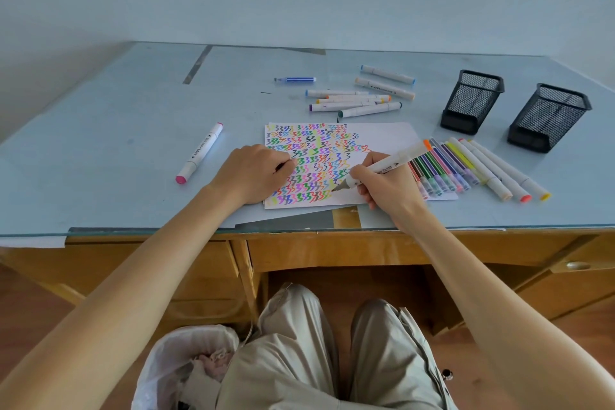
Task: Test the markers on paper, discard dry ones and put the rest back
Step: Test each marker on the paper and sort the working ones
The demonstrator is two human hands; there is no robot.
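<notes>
Gripping the marker (382,167) tip-down on the paper (376,140), the right hand (386,186) writes while the curled left hand (256,173) pins the sheet.

Soft, bright daylight fills the room, shadows are faint, the picture is sharp, and the desk (133,130) edges bend outward.

A single wide-angle view is taken from head height, aimed forward and down; the bench (133,130) fills mid-frame, close, with the lap seen at bottom.
</notes>
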